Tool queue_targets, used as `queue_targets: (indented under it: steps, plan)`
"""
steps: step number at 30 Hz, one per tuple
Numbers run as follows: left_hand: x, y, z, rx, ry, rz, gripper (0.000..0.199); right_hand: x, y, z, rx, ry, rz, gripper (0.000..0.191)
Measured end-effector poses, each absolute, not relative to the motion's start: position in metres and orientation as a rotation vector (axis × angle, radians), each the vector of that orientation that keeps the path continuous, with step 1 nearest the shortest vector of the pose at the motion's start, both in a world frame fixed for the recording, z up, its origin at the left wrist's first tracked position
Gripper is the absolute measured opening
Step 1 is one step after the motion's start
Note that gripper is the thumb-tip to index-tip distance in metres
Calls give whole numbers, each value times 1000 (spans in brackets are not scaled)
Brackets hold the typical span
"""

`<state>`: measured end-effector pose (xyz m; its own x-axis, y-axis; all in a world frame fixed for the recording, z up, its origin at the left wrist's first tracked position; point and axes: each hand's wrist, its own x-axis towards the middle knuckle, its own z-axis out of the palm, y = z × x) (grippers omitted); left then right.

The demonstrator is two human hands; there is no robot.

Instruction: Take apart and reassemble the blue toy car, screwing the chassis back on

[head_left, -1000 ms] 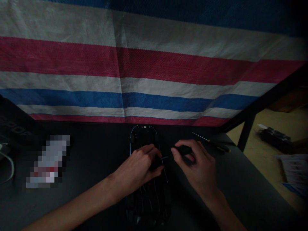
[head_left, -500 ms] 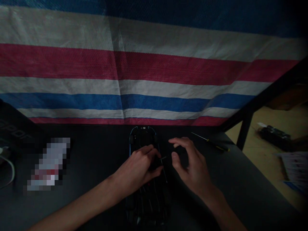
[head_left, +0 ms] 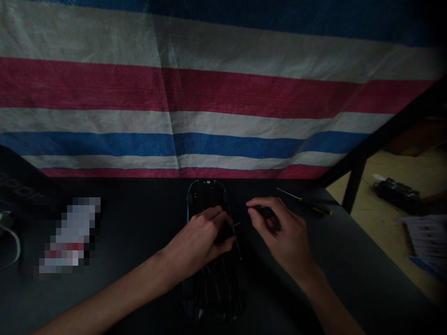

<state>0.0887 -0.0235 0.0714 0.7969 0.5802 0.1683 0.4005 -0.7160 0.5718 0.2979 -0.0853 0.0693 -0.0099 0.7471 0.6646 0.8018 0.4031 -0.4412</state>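
Observation:
A dark toy car point(head_left: 214, 298) with blue edging lies upside down on the black table, its underside facing up. My left hand point(head_left: 206, 232) reaches across its middle, with fingers curled at the car's right side; what lies under the fingertips is hidden. Right of the car, my right hand point(head_left: 279, 225) is closed round the dark handle of what looks like a screwdriver point(head_left: 267, 212). A thin bright metal piece point(head_left: 236, 224) shows between the two hands, close to my left fingertips. Dim light hides the finer parts.
A yellow-and-black screwdriver point(head_left: 314, 206) lies at the table's right. On the left are a blurred-out flat item point(head_left: 75, 232), a white cable point(head_left: 16, 242) and a dark box point(head_left: 21, 186). A striped sheet point(head_left: 209, 93) hangs behind; a metal frame point(head_left: 352, 186) stands right.
My right hand's fingers have closed round the dark handle; they were spread apart before. My left hand stays on the car. The view has shifted slightly.

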Motion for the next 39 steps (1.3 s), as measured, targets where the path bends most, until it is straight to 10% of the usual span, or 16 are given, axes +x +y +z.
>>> queue_targets:
  steps: [39]
  plan:
    - [89, -23, 63, 2401, 767, 446, 21, 293, -84, 69, -1319, -1827, -228, 21]
